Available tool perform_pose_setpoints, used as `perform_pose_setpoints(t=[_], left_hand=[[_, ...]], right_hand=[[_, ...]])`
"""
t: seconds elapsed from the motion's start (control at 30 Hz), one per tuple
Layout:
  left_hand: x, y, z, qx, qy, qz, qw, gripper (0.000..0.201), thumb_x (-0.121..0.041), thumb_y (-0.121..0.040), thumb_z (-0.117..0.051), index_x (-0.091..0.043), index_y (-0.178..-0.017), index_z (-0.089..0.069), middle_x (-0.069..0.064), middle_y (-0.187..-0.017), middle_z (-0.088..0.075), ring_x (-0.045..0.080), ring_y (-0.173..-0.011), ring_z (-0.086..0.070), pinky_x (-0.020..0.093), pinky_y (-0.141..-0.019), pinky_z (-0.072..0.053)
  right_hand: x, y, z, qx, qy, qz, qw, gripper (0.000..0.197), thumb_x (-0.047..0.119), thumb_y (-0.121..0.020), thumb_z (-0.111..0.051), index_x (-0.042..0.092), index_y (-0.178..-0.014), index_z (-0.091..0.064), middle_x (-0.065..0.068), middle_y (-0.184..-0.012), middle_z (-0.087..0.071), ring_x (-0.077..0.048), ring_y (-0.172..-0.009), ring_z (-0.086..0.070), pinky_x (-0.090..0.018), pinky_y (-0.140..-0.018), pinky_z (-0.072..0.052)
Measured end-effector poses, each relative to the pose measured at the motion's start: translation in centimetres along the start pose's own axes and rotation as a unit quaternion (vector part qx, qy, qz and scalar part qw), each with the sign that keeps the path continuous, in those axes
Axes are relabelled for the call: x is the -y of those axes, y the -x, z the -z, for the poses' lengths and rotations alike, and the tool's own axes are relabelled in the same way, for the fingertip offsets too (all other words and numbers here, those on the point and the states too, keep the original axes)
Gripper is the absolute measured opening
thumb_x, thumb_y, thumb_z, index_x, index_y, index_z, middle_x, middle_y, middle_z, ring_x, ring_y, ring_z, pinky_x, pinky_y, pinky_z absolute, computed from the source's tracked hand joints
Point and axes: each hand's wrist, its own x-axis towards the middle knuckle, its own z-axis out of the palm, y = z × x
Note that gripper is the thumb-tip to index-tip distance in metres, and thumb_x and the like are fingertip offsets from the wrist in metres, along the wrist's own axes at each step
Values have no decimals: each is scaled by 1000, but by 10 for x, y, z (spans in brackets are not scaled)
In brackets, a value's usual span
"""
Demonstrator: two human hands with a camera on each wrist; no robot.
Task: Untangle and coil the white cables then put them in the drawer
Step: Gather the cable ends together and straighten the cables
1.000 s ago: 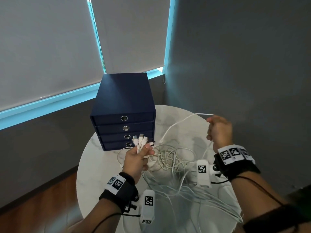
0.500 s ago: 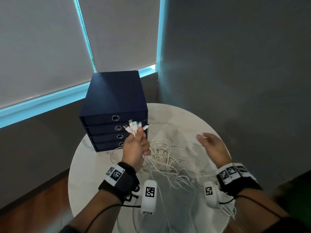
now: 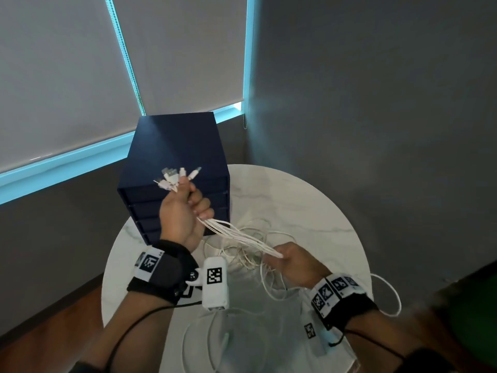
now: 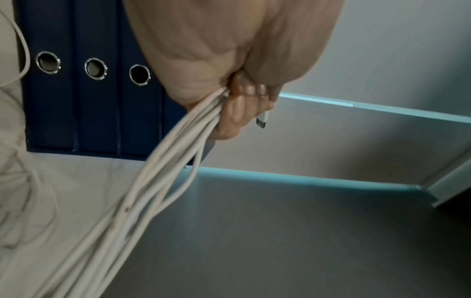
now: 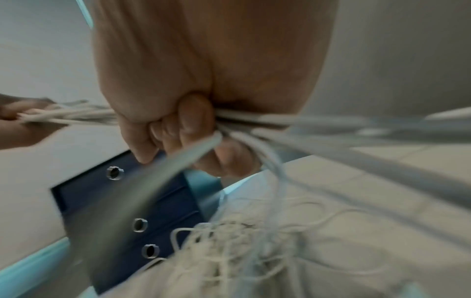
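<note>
Several white cables [image 3: 236, 234] run as one bundle between my two hands above the round table. My left hand [image 3: 185, 211] is raised in front of the navy drawer unit [image 3: 172, 146] and grips the bundle near its ends, with the plugs [image 3: 176, 176] fanning out above the fist. In the left wrist view the cables [image 4: 163, 177] leave the curled fingers and one USB plug [image 4: 262, 120] sticks out. My right hand [image 3: 293, 261] grips the same bundle lower and to the right. In the right wrist view its fingers [image 5: 193, 121] curl round the cables [image 5: 254, 119]. All drawers are closed.
A loose tangle of white cable [image 3: 250, 254] lies on the white marble table [image 3: 309, 205] under my hands, and one loop [image 3: 392, 294] hangs over the right edge. Grey walls and a blinded window stand close behind the drawer unit.
My left hand has risen with the plug ends. My right hand, open half a second ago, has come in to the left and closed round the bundle below the left hand.
</note>
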Motion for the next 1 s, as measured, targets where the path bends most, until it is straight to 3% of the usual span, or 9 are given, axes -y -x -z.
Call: perform_pose_setpoints(t=[0.1, 0.23, 0.37, 0.43, 0.53, 0.67, 0.8, 0.9, 1.0], left_hand=[[-8, -8, 10, -20, 9, -16, 1000, 40, -37, -106, -39, -21, -70, -44, -8, -53, -24, 7, -42, -18, 20, -37, -21], [-25, -18, 30, -48, 14, -24, 998, 39, -40, -105, -40, -23, -70, -42, -9, -53, -23, 6, -41, -18, 19, -38, -18], [-8, -14, 44, -62, -39, 10, 997, 39, -39, -106, -39, -22, -71, -42, -9, -51, -26, 5, -39, -19, 18, -35, -18], [8, -9, 48, -46, -77, 52, 995, 38, -37, -105, -41, -21, -71, -42, -9, -51, -25, 4, -38, -19, 17, -34, -18], [27, 2, 52, -19, -170, 121, 978, 36, -34, -105, -44, -19, -73, -43, -7, -53, -24, 5, -39, -19, 16, -36, -16], [52, 14, 56, 0, -266, 174, 948, 35, -33, -104, -47, -19, -73, -43, -5, -57, -23, 8, -43, -18, 15, -39, -15], [62, 21, 71, -7, -320, 193, 927, 36, -33, -104, -47, -19, -71, -40, -4, -57, -24, 10, -43, -17, 18, -46, -12], [63, 25, 86, -24, -332, 213, 919, 39, -33, -104, -47, -21, -68, -37, -4, -57, -23, 11, -43, -17, 19, -45, -14], [65, 28, 96, -32, -322, 247, 913, 40, -34, -104, -47, -20, -68, -37, -4, -57, -21, 11, -43, -16, 19, -47, -12]], right_hand=[[-34, 3, 28, -46, 74, -28, 996, 42, 37, -90, -65, 26, -51, -56, 12, -47, -50, 4, -47, -45, -19, -56, -39], [-93, 22, 66, -77, 165, -114, 977, 41, 36, -92, -63, 22, -54, -55, 7, -56, -55, -15, -66, -59, -21, -59, -41], [-106, 30, 106, -124, 240, -162, 949, 27, 33, -93, -63, 7, -95, -73, -15, -98, -70, -31, -98, -65, -34, -82, -47], [-101, 32, 133, -167, 274, -200, 926, 24, 34, -91, -62, 15, -99, -72, -15, -103, -71, -33, -97, -65, -36, -81, -50], [-89, 27, 164, -250, 319, -222, 887, 20, 40, -89, -60, 22, -87, -68, -13, -95, -71, -34, -91, -66, -35, -74, -50], [-80, 10, 165, -333, 266, -182, 886, 38, 53, -93, -50, 21, -94, -71, -18, -96, -71, -39, -92, -66, -40, -81, -51], [-111, -3, 124, -220, 273, -201, 915, 38, 40, -93, -46, 18, -112, -70, -19, -117, -67, -39, -108, -63, -40, -92, -48], [-156, -1, 85, -116, 346, -228, 903, 39, 44, -88, -52, 21, -116, -65, -9, -124, -65, -29, -116, -59, -34, -99, -45], [-170, 7, 58, 15, 358, -269, 894, 47, 38, -93, -54, 20, -136, -51, -4, -142, -52, -22, -130, -50, -25, -105, -39]])
